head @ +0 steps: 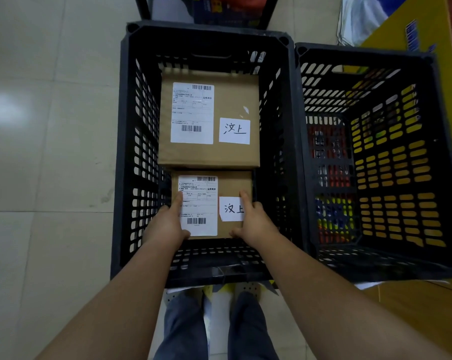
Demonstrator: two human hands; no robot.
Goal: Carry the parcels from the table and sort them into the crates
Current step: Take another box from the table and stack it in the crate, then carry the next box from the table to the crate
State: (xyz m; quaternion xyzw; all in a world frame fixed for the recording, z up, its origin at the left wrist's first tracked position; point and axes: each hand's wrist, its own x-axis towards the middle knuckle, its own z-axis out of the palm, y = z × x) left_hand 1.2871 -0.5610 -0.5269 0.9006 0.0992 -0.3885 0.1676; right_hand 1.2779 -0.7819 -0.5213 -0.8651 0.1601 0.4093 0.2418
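Observation:
Two brown cardboard parcels lie inside the left black crate (126,157). The larger parcel (230,100) fills the far half and carries a shipping label and a handwritten white note. The smaller parcel (232,185) sits in the near half with the same kind of label and note. My left hand (167,222) grips its left edge, thumb on the label. My right hand (253,219) grips its right edge, thumb on top by the note. The crate's bottom under the small parcel is hidden.
A second black crate (375,162) stands right of the first, with no parcel in it. Yellow cardboard (427,29) lies beyond it at the far right. Pale floor tiles (51,126) spread to the left. My legs and shoes show below the crate's near rim.

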